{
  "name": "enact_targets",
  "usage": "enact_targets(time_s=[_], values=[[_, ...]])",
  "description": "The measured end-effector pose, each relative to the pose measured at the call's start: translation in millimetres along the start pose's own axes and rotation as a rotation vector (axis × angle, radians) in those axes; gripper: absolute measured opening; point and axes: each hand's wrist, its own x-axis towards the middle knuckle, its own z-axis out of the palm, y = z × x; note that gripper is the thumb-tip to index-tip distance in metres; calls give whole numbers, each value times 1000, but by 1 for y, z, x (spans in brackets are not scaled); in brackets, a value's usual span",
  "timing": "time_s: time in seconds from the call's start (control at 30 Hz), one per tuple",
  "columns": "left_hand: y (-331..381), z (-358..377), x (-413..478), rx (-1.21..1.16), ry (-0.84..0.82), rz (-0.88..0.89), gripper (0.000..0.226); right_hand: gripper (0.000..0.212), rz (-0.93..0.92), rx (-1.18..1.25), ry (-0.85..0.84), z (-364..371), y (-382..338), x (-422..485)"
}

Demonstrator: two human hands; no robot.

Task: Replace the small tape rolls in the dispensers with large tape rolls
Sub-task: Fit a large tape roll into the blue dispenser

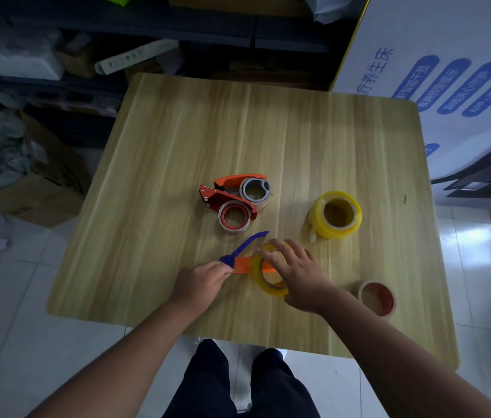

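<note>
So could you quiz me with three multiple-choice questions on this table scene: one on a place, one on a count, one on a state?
1. Where does the small red-cored roll lie?
A. near table edge, right of the right hand
B. on the floor
C. on top of the large yellow roll

2. How many dispensers lie at mid-table?
A. none
B. two
C. five

3. What is the left hand doing?
A. resting flat
B. holding the blue-handled dispenser
C. lifting a box

Answers: 1 A, it sits beside the right hand. 2 B, an orange dispenser and a red dispenser, each with a roll. 3 B, its fingers close on the handle while the right hand holds a yellow roll.
</note>
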Motion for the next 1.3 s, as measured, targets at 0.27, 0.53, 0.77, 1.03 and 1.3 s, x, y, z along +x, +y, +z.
enact_targets(time_s=[0.27,0.53,0.77,1.03,1.3], values=[[9,37,-28,-169,47,-324,9,112,-78,-96,-89,5,4,29],[-10,59,-34,-331,-27,-568,11,112,-70,-107,-194,28,0,42],[-20,63,-31,-284,-30,-558,15,111,-56,-114,-237,42,-11,40],[-26,68,-23,-238,-16,-497,27,109,39,-12,-133,59,-21,43],[-47,63,-8,-55,-50,-195,25,102,64,35,-89,64,-20,40]])
